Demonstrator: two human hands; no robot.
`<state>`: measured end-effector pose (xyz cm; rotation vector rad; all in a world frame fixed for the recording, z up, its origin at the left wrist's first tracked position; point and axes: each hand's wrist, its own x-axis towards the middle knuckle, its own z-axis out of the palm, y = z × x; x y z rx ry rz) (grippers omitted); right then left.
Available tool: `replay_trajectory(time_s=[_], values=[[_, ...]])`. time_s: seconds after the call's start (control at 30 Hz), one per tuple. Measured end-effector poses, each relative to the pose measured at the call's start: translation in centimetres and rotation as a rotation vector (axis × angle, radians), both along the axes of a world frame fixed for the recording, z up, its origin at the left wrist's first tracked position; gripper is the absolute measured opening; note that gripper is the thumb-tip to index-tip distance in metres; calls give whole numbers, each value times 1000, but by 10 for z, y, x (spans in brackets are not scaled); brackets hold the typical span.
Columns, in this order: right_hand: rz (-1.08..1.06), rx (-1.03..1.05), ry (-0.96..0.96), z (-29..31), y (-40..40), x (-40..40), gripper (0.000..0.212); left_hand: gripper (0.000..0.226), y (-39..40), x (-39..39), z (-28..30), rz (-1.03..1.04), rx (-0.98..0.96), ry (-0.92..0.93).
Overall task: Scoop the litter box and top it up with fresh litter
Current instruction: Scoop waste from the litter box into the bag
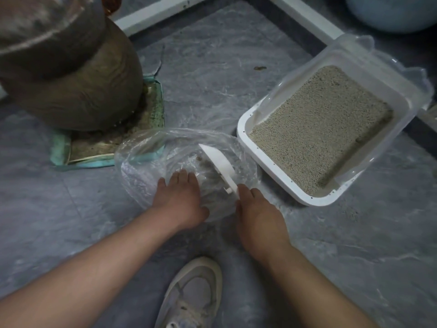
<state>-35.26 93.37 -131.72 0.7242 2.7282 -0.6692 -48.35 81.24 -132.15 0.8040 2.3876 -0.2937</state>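
Note:
A white litter box (pixel 246 140) with a clear upper wall sits on the floor at the right, filled with beige litter (pixel 321 129). Left of it lies a clear plastic bag (pixel 142 159) with its mouth spread wide. My right hand (pixel 257 216) grips the handle of a white scoop (pixel 218 162), whose blade is tipped inside the bag over a few dark clumps. My left hand (pixel 182 197) rests on the bag's near edge, fingers curled over the plastic and holding it down.
A large brown sack (pixel 71 74) wrapped in clear film stands at the back left on a dirty teal-edged mat (pixel 59 152). A white frame (pixel 151 15) runs along the back. My shoe (pixel 196 294) is at the bottom centre on the grey floor.

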Motion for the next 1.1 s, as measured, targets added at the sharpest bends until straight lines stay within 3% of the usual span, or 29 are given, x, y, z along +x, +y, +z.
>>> replay_trajectory(time_s=[0.27,0.47,0.57,0.67,0.77,0.93,1.1], values=[[-32,-4,35,8,-2,7,44,104,1,1,2,3,4,-18],[-210,-138,307,32,13,13,19,105,8,-2,17,27,56,-19],[-306,-87,375,58,44,19,8,99,18,-2,35,-34,142,60],[-387,10,218,82,88,28,19,86,39,4,49,-129,329,109],[-470,-25,-11,105,120,30,22,84,66,15,47,-259,452,77],[-421,-120,-404,126,150,21,18,89,90,25,22,-410,401,47],[-322,-124,-578,137,176,-7,22,95,94,28,5,-430,370,78]])
